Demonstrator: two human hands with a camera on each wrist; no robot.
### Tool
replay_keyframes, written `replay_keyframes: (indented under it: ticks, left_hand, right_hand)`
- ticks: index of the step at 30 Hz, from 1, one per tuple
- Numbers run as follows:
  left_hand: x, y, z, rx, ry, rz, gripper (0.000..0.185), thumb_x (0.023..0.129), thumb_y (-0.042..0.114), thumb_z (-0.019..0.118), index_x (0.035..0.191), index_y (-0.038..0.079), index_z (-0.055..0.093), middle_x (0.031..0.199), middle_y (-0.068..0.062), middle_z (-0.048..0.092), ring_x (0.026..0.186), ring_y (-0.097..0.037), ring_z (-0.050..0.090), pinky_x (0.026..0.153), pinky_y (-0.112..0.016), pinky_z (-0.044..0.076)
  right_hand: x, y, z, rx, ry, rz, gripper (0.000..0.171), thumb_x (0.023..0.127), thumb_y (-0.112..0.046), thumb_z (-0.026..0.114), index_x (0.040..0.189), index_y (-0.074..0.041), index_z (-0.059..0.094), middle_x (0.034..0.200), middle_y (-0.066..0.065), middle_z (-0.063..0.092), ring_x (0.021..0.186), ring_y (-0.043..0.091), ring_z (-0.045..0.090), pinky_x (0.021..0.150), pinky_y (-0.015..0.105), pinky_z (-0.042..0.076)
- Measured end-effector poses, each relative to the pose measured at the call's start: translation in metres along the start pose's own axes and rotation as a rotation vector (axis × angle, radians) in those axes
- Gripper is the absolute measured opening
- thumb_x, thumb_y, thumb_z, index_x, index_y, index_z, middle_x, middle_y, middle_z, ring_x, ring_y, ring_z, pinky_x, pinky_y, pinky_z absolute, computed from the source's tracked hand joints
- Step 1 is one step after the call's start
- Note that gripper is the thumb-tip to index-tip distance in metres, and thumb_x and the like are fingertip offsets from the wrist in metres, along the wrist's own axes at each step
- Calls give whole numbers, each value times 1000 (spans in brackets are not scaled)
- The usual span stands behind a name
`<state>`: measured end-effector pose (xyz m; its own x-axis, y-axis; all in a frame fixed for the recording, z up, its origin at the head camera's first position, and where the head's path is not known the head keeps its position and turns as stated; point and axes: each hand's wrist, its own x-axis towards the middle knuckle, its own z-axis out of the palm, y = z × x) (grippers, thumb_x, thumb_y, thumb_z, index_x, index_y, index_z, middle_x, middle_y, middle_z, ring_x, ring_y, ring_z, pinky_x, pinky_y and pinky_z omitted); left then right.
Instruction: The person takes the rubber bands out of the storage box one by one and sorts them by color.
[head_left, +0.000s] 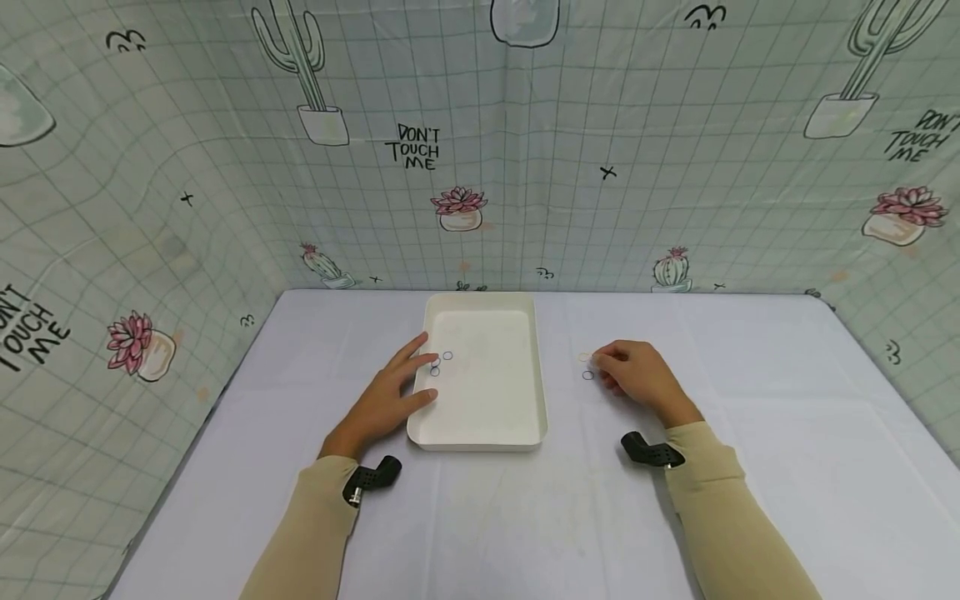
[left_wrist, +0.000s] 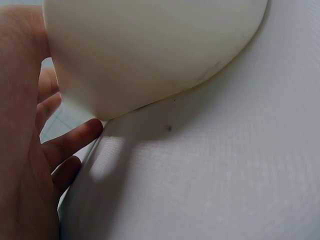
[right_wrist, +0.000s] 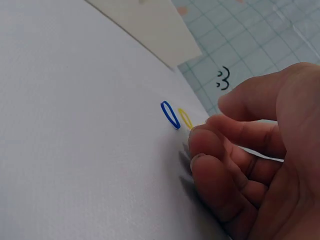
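A white rectangular tray (head_left: 487, 400) lies mid-table with two small dark rings (head_left: 447, 356) near its left side. My left hand (head_left: 414, 373) rests on the tray's left rim with straight fingers, the tips next to those rings. In the left wrist view the tray's outer corner (left_wrist: 150, 50) fills the top, and my left hand (left_wrist: 30, 150) lies along its side. To the right of the tray, my right hand (head_left: 603, 371) sits on the table with loosely curled fingers. A yellow ring (right_wrist: 185, 118) and a blue ring (right_wrist: 170, 115) lie just beyond its fingertips (right_wrist: 200, 135). It holds nothing that I can see.
The table (head_left: 750, 433) has a white cloth. Patterned curtain walls (head_left: 480, 167) close it in at the back and on both sides. A small black camera mount is strapped to each wrist (head_left: 371, 479).
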<state>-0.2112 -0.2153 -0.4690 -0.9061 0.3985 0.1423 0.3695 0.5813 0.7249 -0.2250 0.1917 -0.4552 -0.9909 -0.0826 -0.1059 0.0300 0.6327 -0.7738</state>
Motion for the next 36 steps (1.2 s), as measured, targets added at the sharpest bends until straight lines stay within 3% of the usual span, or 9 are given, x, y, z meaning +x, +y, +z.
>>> replay_keyframes:
  ticks: [13,21,28,36]
  left_hand:
    - [2,-2,-1,-4,0,11,59,94,30,68,148,13,51,166,6,18,152,-27,16,116,-60,21]
    - [1,-2,0,-12,-5,3,58,94,29,69,147,13,52,166,7,19,152,-26,16,117,-58,20]
    - [4,1,0,-32,-7,15,59,94,30,69,147,13,52,166,6,19,152,-26,17,116,-59,20]
    - [1,1,-1,-17,-9,14,58,93,26,70,147,11,52,166,3,20,151,-28,17,116,-59,21]
  right_hand:
    - [1,0,1,62,30,13,32,101,-28,58,112,0,69,89,10,69,74,20,63,62,30,55]
    - [1,0,3,75,5,15,33,101,-30,59,112,0,69,93,10,71,78,19,64,64,29,55]
    - [1,1,0,161,81,-8,33,102,-29,58,112,1,68,95,14,69,78,20,65,63,29,56]
    - [1,-2,7,229,101,-22,32,102,-26,58,116,2,66,95,14,69,74,18,64,62,29,55]
